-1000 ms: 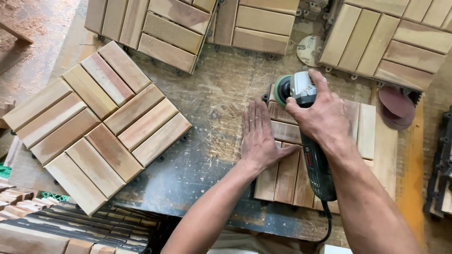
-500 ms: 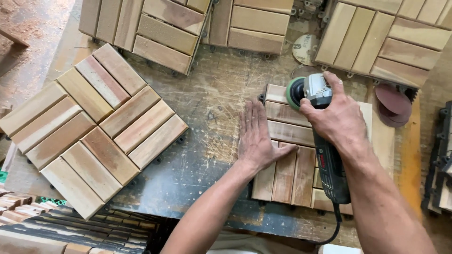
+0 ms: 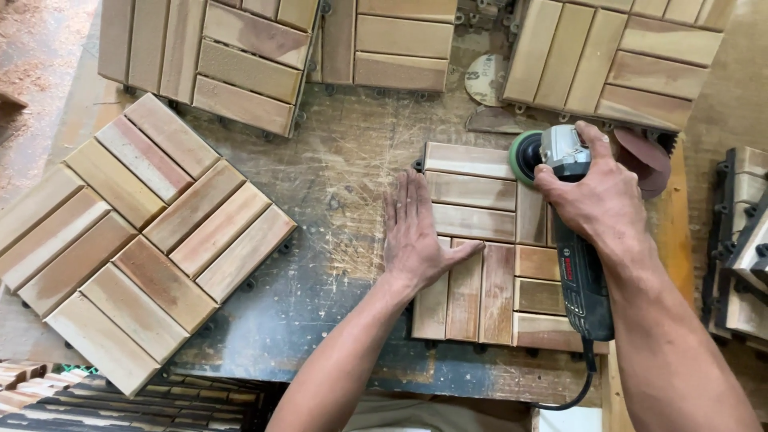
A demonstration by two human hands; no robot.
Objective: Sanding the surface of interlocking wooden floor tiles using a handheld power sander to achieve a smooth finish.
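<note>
A square wooden slat tile [image 3: 488,240] lies on the scratched workbench [image 3: 344,176]. My left hand [image 3: 414,232] rests flat on the tile's left edge, fingers together and pointing away from me, holding the tile down. My right hand [image 3: 596,196] grips the head of a dark green angle grinder [image 3: 572,240]. Its round sanding disc [image 3: 526,156] sits on the tile's far right slats. The grinder's body runs back toward me under my right forearm, and its cord drops off the near edge.
A larger slat tile [image 3: 136,232] lies turned at an angle on the left. More tiles [image 3: 400,40] line the far edge. Loose sanding discs [image 3: 486,78] lie behind the grinder. Dark plastic tile backings [image 3: 740,240] stack at the right, and strips pile at bottom left.
The grinder and my right hand have travelled rightward along the tile's far slats. My left hand has stayed pressed on the tile's left side.
</note>
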